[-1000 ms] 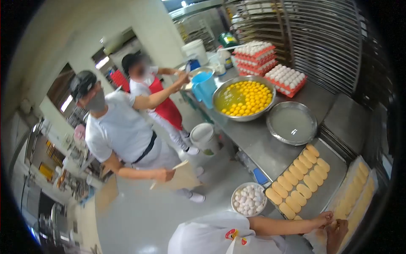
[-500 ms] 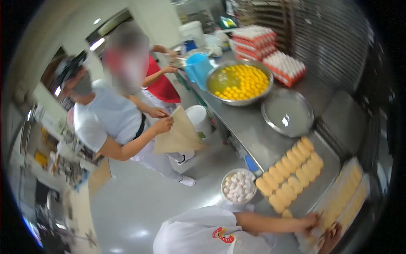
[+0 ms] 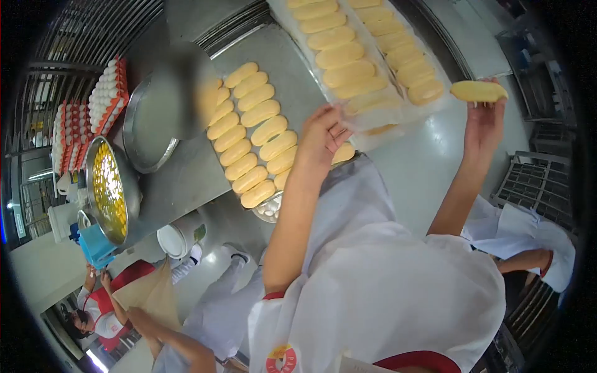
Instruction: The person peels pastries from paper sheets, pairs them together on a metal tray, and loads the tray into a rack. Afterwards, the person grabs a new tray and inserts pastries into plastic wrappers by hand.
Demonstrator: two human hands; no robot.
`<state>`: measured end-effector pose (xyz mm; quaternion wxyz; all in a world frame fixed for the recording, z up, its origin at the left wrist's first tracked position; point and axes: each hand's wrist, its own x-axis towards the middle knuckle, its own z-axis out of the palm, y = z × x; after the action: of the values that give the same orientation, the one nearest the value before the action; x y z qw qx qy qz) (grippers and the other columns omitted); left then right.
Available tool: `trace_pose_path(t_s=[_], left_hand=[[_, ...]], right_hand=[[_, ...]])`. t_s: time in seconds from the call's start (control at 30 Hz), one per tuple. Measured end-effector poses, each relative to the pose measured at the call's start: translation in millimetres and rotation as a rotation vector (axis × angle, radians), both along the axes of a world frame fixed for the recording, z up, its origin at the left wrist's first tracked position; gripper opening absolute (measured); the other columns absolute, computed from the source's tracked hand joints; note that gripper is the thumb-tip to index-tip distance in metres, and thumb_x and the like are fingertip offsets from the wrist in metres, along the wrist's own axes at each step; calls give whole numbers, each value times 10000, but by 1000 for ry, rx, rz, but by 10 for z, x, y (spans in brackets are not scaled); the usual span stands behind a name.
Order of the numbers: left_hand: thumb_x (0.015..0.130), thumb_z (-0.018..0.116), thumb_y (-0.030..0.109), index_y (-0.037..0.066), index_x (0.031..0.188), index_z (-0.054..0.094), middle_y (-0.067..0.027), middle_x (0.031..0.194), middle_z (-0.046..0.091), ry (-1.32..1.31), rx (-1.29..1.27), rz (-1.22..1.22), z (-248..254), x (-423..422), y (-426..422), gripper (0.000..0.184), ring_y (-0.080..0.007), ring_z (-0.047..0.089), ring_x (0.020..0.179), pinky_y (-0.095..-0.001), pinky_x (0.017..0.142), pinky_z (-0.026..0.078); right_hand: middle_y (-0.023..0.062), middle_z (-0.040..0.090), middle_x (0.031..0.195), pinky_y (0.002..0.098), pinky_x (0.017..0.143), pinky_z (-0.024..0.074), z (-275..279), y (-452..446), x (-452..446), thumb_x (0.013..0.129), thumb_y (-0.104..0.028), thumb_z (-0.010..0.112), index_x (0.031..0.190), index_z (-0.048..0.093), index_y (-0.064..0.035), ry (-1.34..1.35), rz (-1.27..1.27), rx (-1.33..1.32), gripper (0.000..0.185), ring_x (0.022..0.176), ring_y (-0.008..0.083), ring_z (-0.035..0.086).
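My right hand (image 3: 484, 127) holds up one oblong yellow bun (image 3: 479, 92) with its fingertips, to the right of the others. My left hand (image 3: 323, 133) has its fingers curled at the near edge of a translucent plastic sheet (image 3: 387, 121), seeming to pinch it. Two rows of oblong buns (image 3: 348, 73) lie in or under this sheet; the wrap blurs those nearest my left hand. To the left, two more rows of bare buns (image 3: 256, 115) sit on a metal tray (image 3: 289, 68).
Left along the steel table (image 3: 193, 180) stand a metal bowl of egg yolks (image 3: 109, 189), another metal bowl (image 3: 152, 146), egg trays (image 3: 109, 93) and a blue jug (image 3: 96, 245). A white bucket (image 3: 177, 241) is on the floor. Co-workers stand at lower left; another person (image 3: 519, 233) is at right.
The view has swung round toward the buns and my torso. Both hands were together at the plastic sheet; now my right hand is apart from it, raised with a bun.
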<state>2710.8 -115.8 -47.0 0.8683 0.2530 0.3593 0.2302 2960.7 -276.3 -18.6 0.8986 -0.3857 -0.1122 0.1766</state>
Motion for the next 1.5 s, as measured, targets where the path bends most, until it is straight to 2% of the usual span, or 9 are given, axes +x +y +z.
trace_pose_path(t_s=[0.1, 0.27, 0.33, 0.4, 0.5, 0.7, 0.87, 1.17, 1.5], left_hand=[[911, 555, 191, -1, 1138, 506, -76, 1036, 617, -43, -156, -93, 150, -12, 53, 302, -165, 616, 906, -297, 771, 518], [820, 669, 226, -21, 1033, 623, -86, 1020, 628, 556, 775, -186, 85, -589, 396, 329, -179, 580, 903, -305, 808, 454], [783, 697, 216, -16, 1009, 636, -87, 995, 625, 667, 951, -137, -200, -909, 278, 329, -206, 567, 919, -330, 817, 439], [693, 742, 207, 13, 1015, 635, -112, 1019, 564, 846, 1492, -206, -570, -1150, 54, 391, -282, 500, 965, -396, 846, 387], [618, 781, 211, 30, 945, 641, -129, 1040, 517, 1061, 1593, -207, -697, -1064, -373, 400, -340, 464, 983, -440, 857, 355], [619, 787, 312, 92, 973, 639, -111, 1060, 473, 1072, 1483, -111, -676, -985, -474, 442, -322, 419, 1012, -456, 856, 311], [617, 780, 330, 126, 1029, 646, -93, 1063, 462, 1104, 1474, -124, -770, -1012, -534, 479, -303, 415, 1024, -440, 851, 311], [697, 744, 278, 143, 1087, 621, -72, 1071, 465, 1092, 1434, -129, -628, -968, -593, 431, -262, 413, 1043, -425, 824, 328], [663, 770, 288, 172, 1086, 647, -67, 1099, 466, 1103, 1438, -97, -667, -1018, -613, 455, -276, 404, 1048, -427, 857, 306]], right_hand=[[125, 570, 1129, 376, 933, 442, 80, -298, -219, 813, -286, 691, 1136, 550, 14, -358, 97, -137, 463, 1065, 237, 545], [72, 621, 1022, 355, 878, 440, 137, 44, -1374, 656, -96, 773, 1037, 624, -64, -930, 918, -539, 411, 988, 246, 582], [97, 593, 1017, 361, 846, 456, -34, 273, -1774, 690, -135, 744, 1044, 611, -64, -1025, 911, -634, 385, 969, 288, 567], [102, 583, 1041, 366, 835, 464, -275, 524, -1987, 711, -155, 735, 1044, 608, -60, -1093, 898, -679, 369, 975, 289, 565], [129, 554, 1024, 406, 810, 463, -635, 909, -2130, 703, -118, 682, 1028, 591, -56, -1246, 612, -729, 343, 945, 329, 549], [126, 564, 950, 411, 788, 459, -1019, 1376, -2044, 705, -139, 671, 924, 590, -39, -1492, 468, -895, 254, 923, 324, 547], [105, 571, 1011, 421, 849, 434, -1018, 1400, -1922, 664, -112, 700, 989, 611, -52, -1826, 663, -1140, 343, 1029, 290, 522], [125, 541, 1108, 417, 921, 377, -879, 1244, -1717, 678, 28, 594, 1091, 569, -37, -1660, 887, -1019, 419, 1111, 318, 465], [169, 544, 1080, 414, 931, 381, -1010, 1083, -1738, 693, 67, 527, 1066, 580, -19, -1609, 774, -988, 387, 1072, 344, 474]])
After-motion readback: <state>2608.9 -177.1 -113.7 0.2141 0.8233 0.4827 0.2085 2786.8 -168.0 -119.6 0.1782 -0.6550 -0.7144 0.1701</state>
